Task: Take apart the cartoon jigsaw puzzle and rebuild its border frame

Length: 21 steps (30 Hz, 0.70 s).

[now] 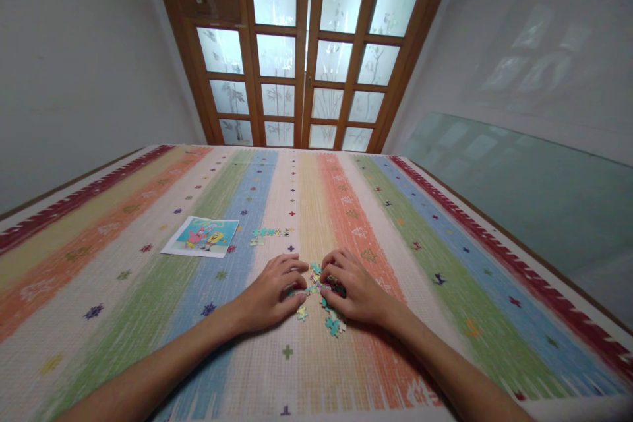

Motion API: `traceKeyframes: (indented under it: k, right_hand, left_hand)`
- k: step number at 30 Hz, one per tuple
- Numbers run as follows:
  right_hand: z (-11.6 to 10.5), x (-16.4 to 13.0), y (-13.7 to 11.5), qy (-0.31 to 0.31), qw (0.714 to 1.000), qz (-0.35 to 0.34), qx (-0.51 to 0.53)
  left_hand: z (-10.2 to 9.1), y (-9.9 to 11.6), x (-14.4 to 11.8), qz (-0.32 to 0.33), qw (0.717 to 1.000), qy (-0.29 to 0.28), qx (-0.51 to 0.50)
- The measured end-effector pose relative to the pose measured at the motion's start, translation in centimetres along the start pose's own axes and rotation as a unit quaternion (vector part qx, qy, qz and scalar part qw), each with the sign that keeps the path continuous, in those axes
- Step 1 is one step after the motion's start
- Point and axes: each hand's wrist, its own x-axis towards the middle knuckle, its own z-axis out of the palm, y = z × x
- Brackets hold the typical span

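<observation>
Small jigsaw puzzle pieces (314,289) lie in a loose pile between my two hands, teal, yellow and multicoloured. My left hand (277,287) rests at the pile's left side, fingers curved and thumb held apart from them. On the other side my right hand (353,287) curls over more pieces in the same way, partly hiding them. Neither hand is closed tightly around a piece that I can make out. A few teal pieces (334,324) spill out below the right thumb, and a yellowish piece (301,313) lies under the left thumb.
Beyond my left hand, several puzzle pieces (270,233) lie in a short row. A picture card (208,237) with cartoon figures lies to their left. Everything rests on a striped tablecloth (316,369). Wooden doors with glass panes (277,59) stand past the table's far edge.
</observation>
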Motion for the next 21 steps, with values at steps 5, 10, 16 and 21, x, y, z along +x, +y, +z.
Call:
traceKeyframes:
  k: [5,10,16,21]
  right_hand:
    - [-0.06,0.05,0.00,0.008,1.000,0.000,-0.004]
    - [-0.03,0.00,-0.01,0.002,1.000,0.008,-0.003]
    - [0.01,-0.05,-0.04,-0.004,1.000,0.022,0.010]
    - [0.03,-0.11,0.25,0.017,0.999,0.026,-0.021]
  left_hand:
    - [-0.18,-0.22,0.10,0.003,0.999,0.030,0.040]
    - [-0.11,-0.45,-0.02,-0.007,0.997,0.047,0.059]
    - [-0.27,0.10,0.07,-0.008,0.999,0.030,0.028]
    - [-0.20,0.49,0.19,0.000,1.000,0.023,0.019]
